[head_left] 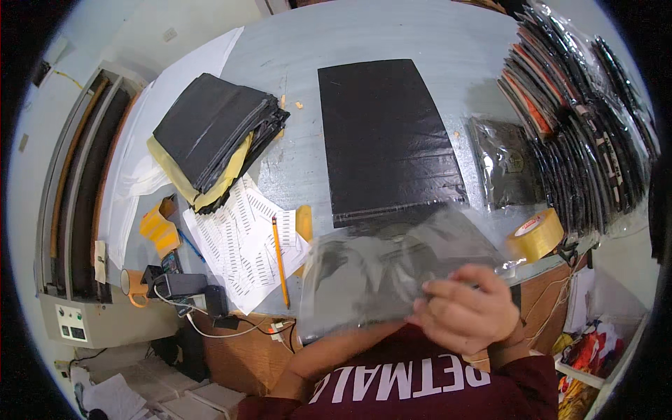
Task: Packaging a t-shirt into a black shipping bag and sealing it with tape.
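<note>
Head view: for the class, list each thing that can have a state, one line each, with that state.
Clear plastic bag: see-through, held by the right hand
Black sheet: flat
Black stack: piled, edges uneven
Papers: loose, overlapping
Pencil: lying on the papers
Packets at right: clear-wrapped, stacked
Machine at left: on or off, cannot tell

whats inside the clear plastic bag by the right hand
A flat grey item, probably folded cloth, shows through the clear plastic bag; its underside is hidden.

Glossy grey plastic packet [357, 280], hand-held
</note>
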